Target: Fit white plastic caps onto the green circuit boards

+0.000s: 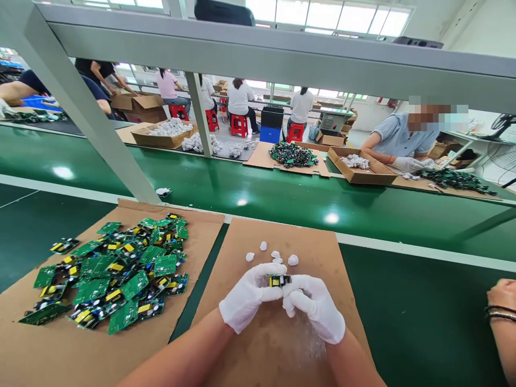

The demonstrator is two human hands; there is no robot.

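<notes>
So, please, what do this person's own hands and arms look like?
The left hand and the right hand each wear a plain white glove, ending near the wrist. Both forearms are bare where they show, with no sleeve, watch or bracelet visible.

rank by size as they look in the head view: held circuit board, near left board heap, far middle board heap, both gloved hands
1. Near left board heap
2. Left gloved hand and right gloved hand: too alike to rank
3. Far middle board heap
4. Held circuit board
</notes>
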